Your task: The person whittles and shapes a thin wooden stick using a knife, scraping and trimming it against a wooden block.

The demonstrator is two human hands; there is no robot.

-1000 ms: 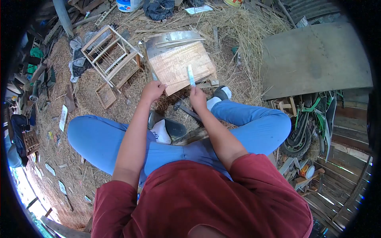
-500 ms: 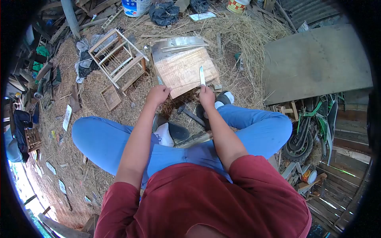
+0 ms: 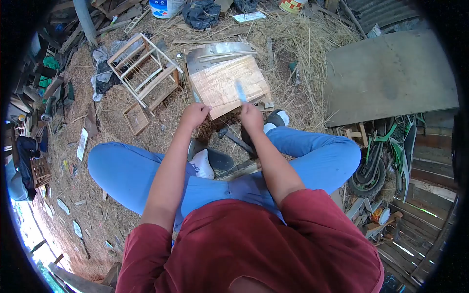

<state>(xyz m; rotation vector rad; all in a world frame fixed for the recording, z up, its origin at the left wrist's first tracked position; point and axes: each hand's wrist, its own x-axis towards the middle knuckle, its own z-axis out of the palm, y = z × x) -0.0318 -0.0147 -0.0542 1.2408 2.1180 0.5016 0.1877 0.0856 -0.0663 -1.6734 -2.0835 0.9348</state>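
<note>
My left hand (image 3: 195, 115) is closed in a pinch at the near left corner of a pale wooden board (image 3: 227, 82). A thin stick seems to run from its fingertips along the board's near edge, though it is hard to make out against the wood. My right hand (image 3: 251, 117) is wrapped round the handle of a knife (image 3: 241, 92), near the board's front edge. The blade is blurred and points away from me over the board. Below the hands, a hammer (image 3: 236, 140) lies between my feet.
A wooden frame with thin bars (image 3: 146, 71) stands left of the board, with a small wooden frame (image 3: 136, 120) nearby. Thin strips (image 3: 227, 56) lie at the board's far end. A large flat panel (image 3: 391, 78) is at right, above a green motorcycle (image 3: 378, 161). Straw and shavings cover the ground.
The knife has swung left, its blade now blurred, and my right hand has shifted slightly left with it. My left hand stays almost where it was.
</note>
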